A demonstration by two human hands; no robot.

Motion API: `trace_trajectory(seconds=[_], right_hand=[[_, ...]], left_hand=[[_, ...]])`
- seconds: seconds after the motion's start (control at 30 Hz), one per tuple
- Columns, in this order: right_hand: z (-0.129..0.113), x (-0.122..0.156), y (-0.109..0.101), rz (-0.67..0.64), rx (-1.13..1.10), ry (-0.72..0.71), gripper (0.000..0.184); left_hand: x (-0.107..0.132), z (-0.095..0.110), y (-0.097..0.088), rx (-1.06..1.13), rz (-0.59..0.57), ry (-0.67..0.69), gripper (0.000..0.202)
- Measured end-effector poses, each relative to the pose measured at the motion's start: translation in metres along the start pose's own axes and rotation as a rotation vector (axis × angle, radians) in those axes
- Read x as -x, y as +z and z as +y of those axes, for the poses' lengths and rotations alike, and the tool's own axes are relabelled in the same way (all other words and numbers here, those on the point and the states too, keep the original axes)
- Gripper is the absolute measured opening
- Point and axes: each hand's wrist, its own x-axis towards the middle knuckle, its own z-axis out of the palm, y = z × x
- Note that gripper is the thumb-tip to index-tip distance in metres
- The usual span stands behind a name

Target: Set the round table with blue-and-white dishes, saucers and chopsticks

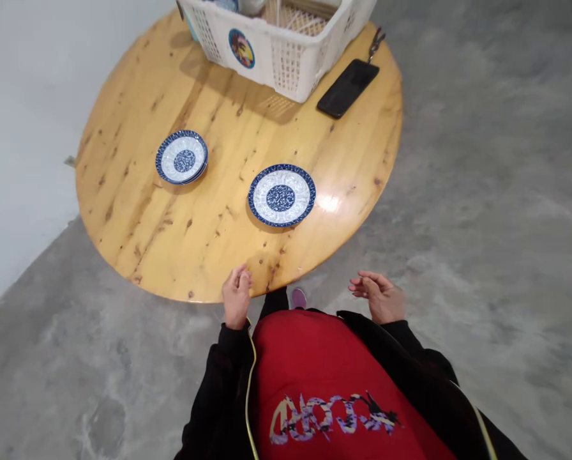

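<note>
My left hand (237, 296) is at the table's near edge, its fingers curled in with nothing visible in them. My right hand (380, 297) hovers off to the right, past the table's edge, with fingers loosely stretched and holding nothing. Beyond my left hand, a blue-and-white plate (280, 197) lies face up on the wood, touched by neither hand. Farther back and to the left sits a small stack of blue-and-white dishes (183, 156), patterned alike; more than one rim shows at its lower edge.
The round wooden table (209, 236) fills the middle of the view. A white plastic basket (286, 64) with things inside stands at its far side, cut off by the frame. Right of it lie a black phone (348, 88) and a small dark tool (376, 45). Concrete floor (487, 191) surrounds the table.
</note>
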Motion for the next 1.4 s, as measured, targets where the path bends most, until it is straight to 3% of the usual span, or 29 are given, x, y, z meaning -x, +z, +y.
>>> trace_trajectory(seconds=[0.2,0.47,0.63,0.83,0.93,1.07,1.23,1.4], right_hand=[[0.012,0.022,-0.012,-0.203,0.017,0.024,0.042],[0.025,0.05,0.003,-0.556,0.156,0.026,0.039],[0.031,0.064,0.0,-0.642,0.22,-0.03,0.035],[0.032,0.067,-0.002,-0.499,0.191,-0.02,0.035],[0.034,0.076,0.017,-0.46,0.202,-0.03,0.032],[0.039,0.107,0.066,-0.503,0.242,-0.06,0.026],[0.048,0.161,0.13,-0.701,0.4,-0.215,0.019],[0.06,0.203,0.174,-0.762,0.516,-0.278,0.023]], left_hand=[[0.065,-0.002,0.026,0.039,-0.06,0.007,0.034],[0.145,-0.036,0.018,0.064,0.039,-0.076,0.036],[0.15,-0.034,0.017,0.075,0.038,-0.042,0.035],[0.137,-0.027,0.015,0.021,-0.123,0.058,0.03],[0.132,-0.034,-0.011,-0.006,-0.153,0.081,0.031],[0.123,-0.05,-0.071,-0.006,-0.049,0.056,0.036],[0.108,-0.073,-0.145,0.023,0.07,0.038,0.045],[0.093,-0.088,-0.196,0.009,0.018,0.04,0.053]])
